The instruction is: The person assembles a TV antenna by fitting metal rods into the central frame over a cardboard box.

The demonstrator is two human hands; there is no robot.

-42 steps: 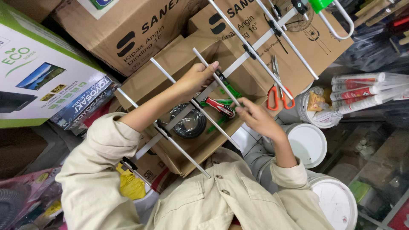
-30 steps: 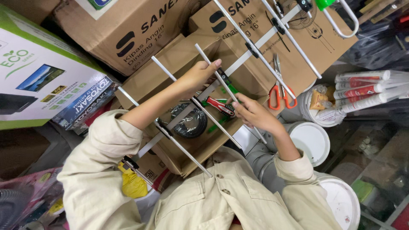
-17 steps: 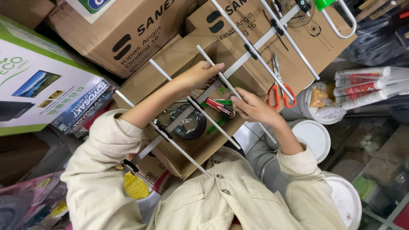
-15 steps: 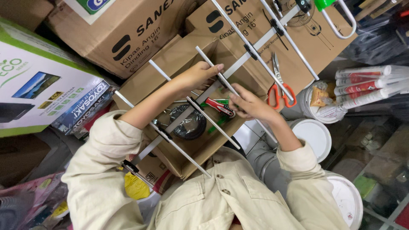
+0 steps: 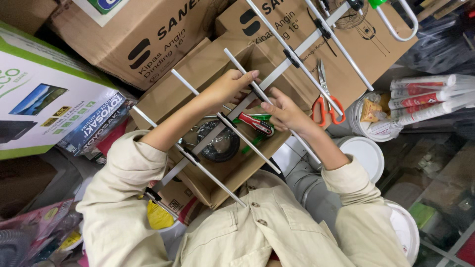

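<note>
2 hands met at the antenna point(image 5: 277, 74): left hand point(image 5: 228, 88) closed on a cross rod point(image 5: 246, 74); right hand point(image 5: 286, 111) half-curled against the boom, grip unclear.

**Metal rods, matt card, glossy plastic**

The antenna point(image 5: 247, 101) is pale, smooth metal: a flat silvery boom crossed by thin rods with a dull satin sheen, held in black plastic clips. The open box point(image 5: 217, 64) beneath it is plain brown corrugated cardboard, matt and slightly scuffed. Inside it, the screwdriver point(image 5: 257, 122) has a glossy red and green plastic handle, and the cable coil point(image 5: 220, 146) looks like black, faintly shiny rubber. The scissors point(image 5: 326, 94) pair bright steel blades with orange plastic handles. The white buckets point(image 5: 366, 153) are smooth plastic. The jacket sleeve point(image 5: 123, 198) is matt beige woven cloth.
</note>
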